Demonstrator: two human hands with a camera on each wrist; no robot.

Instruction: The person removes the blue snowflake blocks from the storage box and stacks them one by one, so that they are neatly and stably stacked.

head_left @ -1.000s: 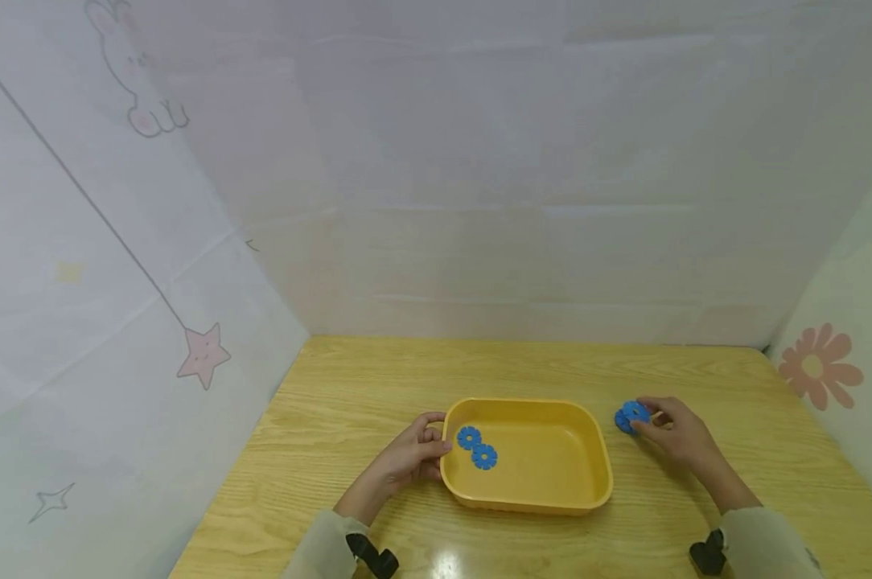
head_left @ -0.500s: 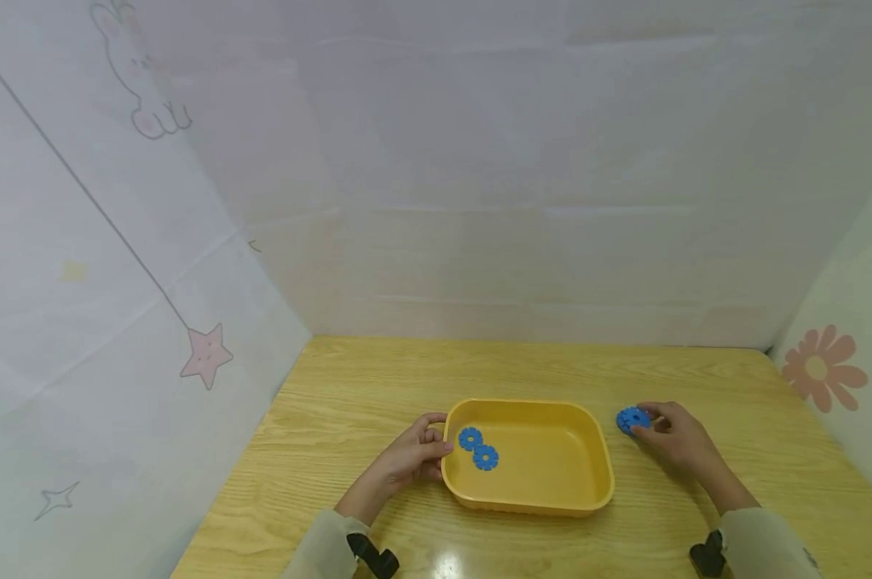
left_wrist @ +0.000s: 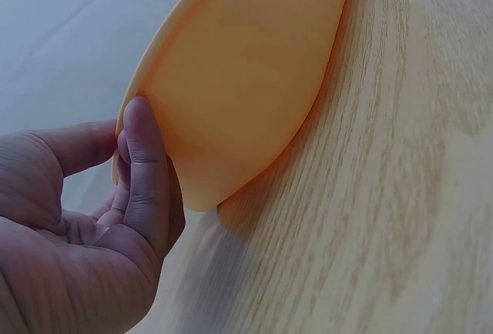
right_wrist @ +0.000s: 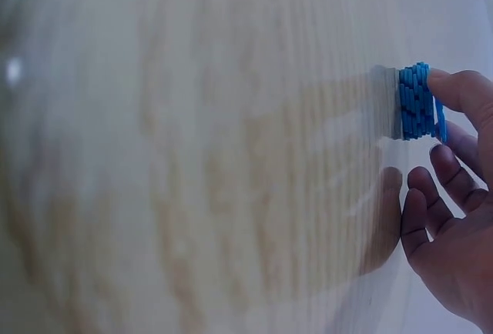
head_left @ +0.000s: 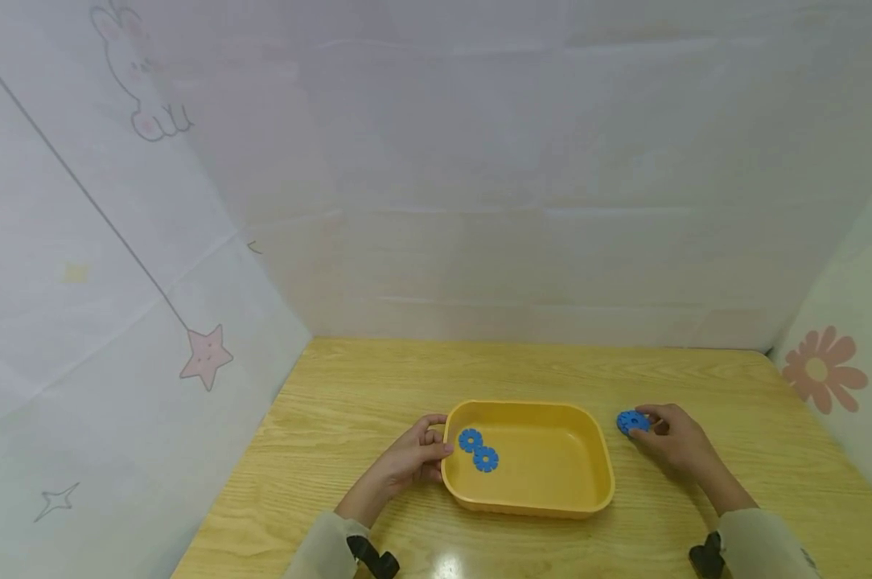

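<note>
My left hand [head_left: 410, 460] grips the left rim of a yellow plastic basin [head_left: 552, 470], thumb over the edge and fingers outside; the left wrist view shows the basin's wall [left_wrist: 239, 80] in that pinch. Two blue notched snowflake discs [head_left: 486, 459] lie flat inside, near its left end. To the right of the basin, my right hand [head_left: 678, 442] pinches a blue snowflake disc [right_wrist: 440, 121] by its edge, right over a stack of similar discs [right_wrist: 417, 101] on the table. This top disc sits slightly apart from the stack at one side. The remaining fingers are loosely curled beside it.
The wooden table [head_left: 378, 374] runs back to a pale wall covering [head_left: 443, 241]. Another printed covering [head_left: 146, 402] borders the left side. Both sleeves carry black wrist straps [head_left: 373, 557].
The disc in my right hand has come down and lined up over the stack, where before it stood off to one side. My left hand and the basin stay put.
</note>
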